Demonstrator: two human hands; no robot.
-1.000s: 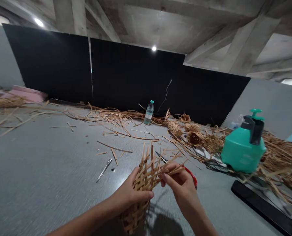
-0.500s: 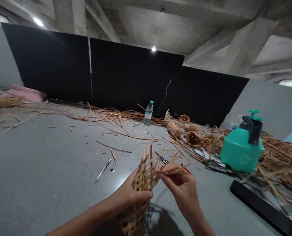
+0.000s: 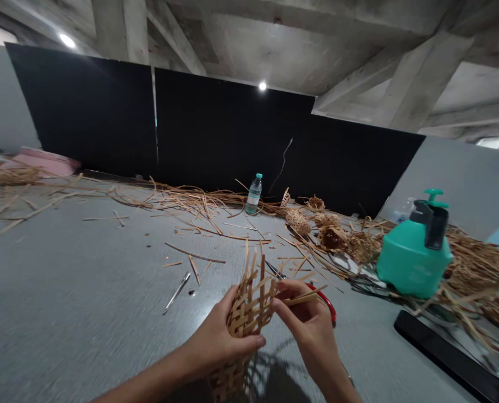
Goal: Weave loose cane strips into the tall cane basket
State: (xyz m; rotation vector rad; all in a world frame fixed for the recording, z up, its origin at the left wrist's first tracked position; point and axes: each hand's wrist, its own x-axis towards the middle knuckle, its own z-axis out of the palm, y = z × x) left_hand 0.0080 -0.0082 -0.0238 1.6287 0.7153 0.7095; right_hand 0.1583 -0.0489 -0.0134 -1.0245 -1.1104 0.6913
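A partly woven basket [image 3: 244, 308] of flat tan strips stands on the table in front of me, loose strip ends sticking up and out at its top. My left hand [image 3: 222, 333] is wrapped around its left side, thumb across the near face. At the upper right rim my right hand [image 3: 302, 313] pinches a thin strip [image 3: 304, 298] between thumb and fingers. Behind that hand lie red-handled scissors [image 3: 330, 305], their dark blades pointing away and partly hidden. The basket's lower part runs into shadow under my left wrist.
A silver pen [image 3: 177, 293] and cut strips lie left of the basket. Farther back are a water bottle [image 3: 254, 194], small woven baskets [image 3: 297, 222] and long strips. On the right stand a green spray bottle [image 3: 415, 254] and a long black object [image 3: 451, 352].
My right hand has shifted slightly right and down along the rim, still pinching a strip. More of the scissors' red handle shows. The basket is turned a little in my left hand.
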